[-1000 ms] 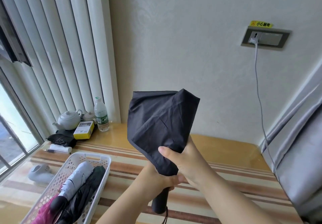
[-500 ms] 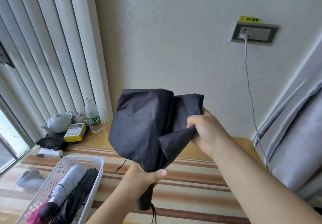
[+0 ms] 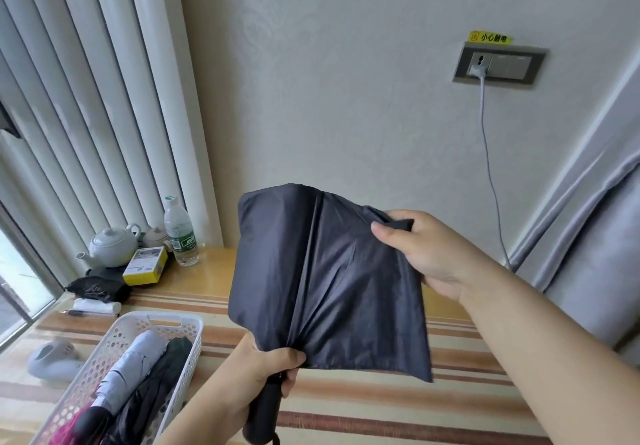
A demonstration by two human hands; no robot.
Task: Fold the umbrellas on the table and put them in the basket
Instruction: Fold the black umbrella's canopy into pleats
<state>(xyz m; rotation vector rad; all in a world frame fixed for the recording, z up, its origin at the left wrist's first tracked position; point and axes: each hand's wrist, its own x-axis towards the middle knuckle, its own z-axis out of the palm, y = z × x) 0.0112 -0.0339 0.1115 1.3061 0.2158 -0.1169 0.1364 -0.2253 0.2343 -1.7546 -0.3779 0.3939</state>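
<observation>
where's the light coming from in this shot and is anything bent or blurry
Head view: daylight enters from the window at left, overexposed there; the wide lens bows the blinds and right curtain; the black umbrella and both hands are sharp; a soft sheen lies on the table.

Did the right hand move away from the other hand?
Yes. The right hand went up and rightward, toward the wall socket, pulling out the black umbrella cloth.
</observation>
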